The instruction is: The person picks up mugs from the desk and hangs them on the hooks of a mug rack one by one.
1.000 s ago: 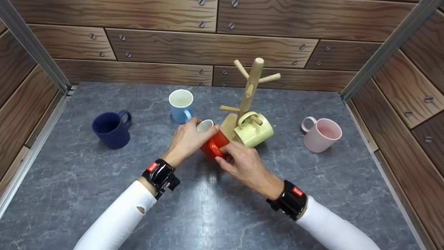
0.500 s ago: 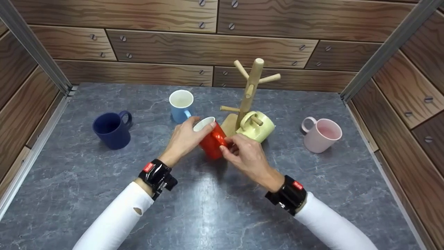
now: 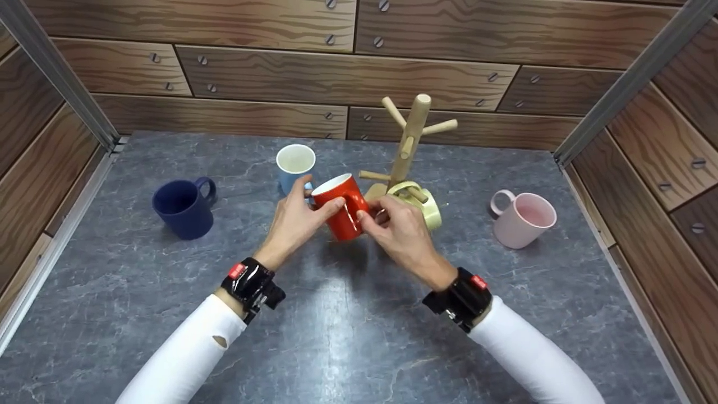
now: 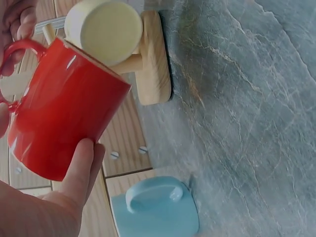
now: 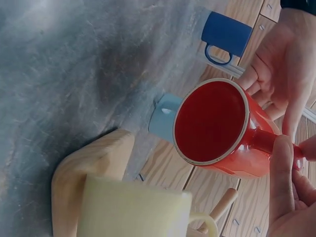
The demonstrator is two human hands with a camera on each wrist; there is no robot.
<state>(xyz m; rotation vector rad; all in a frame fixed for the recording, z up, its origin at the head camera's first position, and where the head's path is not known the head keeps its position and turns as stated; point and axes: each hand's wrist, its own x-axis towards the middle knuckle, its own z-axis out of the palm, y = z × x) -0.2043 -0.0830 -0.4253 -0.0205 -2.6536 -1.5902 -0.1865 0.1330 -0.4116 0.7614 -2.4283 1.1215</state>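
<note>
Red mug (image 3: 340,206) is what we hold with both hands, lifted off the grey table (image 3: 348,331) just in front of the wooden mug tree (image 3: 405,147), our landmark for everything else. Going from largest to smallest: the table carries the tree near its far middle. A yellow mug (image 3: 427,206) hangs by its handle on a low peg of the tree, its base turned away from the post. A dark blue mug (image 3: 182,208) stands well to the left of the tree, a pink mug (image 3: 524,218) well to its right, and a light blue mug (image 3: 295,165) just left of it, behind the red one.

Our left hand (image 3: 293,223) wraps fingers and thumb around the red mug's body near the rim; our right hand (image 3: 399,233) pinches its handle (image 5: 269,142) between thumb and fingers. The mug is tilted, its mouth facing up and to the left.

We judge it stiff, glazed ceramic: fairly weighty for its size, slick on the surface and likely to chip if knocked against the tree or the yellow mug. The handle and the body are the sound places to hold it.

As for contents, the right wrist view shows the red mug's inside bare. The blue, pink and light blue mugs look hollow too; the yellow one's inside is hidden.
</note>
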